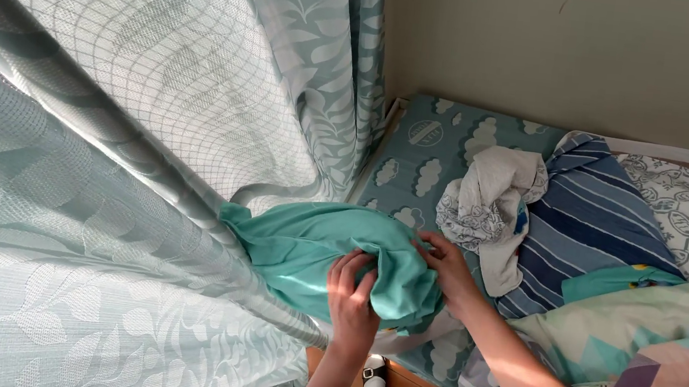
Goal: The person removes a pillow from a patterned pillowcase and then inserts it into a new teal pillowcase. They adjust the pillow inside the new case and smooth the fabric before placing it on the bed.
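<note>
My left hand [352, 300] is closed on a bunched teal cloth [329, 252], fingers curled over a fold of it near the middle of my view. My right hand [447, 267] lies at three o'clock of the left, fingers spread flat against the same cloth at its right edge; the thumb is tucked out of sight, so I cannot tell whether this hand truly pinches the cloth or only presses on it. The cloth runs off toward nine o'clock, where its far end slips behind a pale green patterned curtain [107, 149], so I cannot see how long it is or what it is.

At one o'clock of my hands sits a crumpled white and grey garment [490, 201], touching a blue striped cloth [592, 222] at three o'clock. Both rest on a mattress [418, 159] with a teal cover printed with clouds. A patchwork blanket [663, 359] in pastel shapes lies at four o'clock, cut off by the picture's edge. At six o'clock, below my wrists, there is a strip of brown wood [409, 382] and some small pale objects too blurred to name. A plain beige wall [586, 48] stands at twelve o'clock.
</note>
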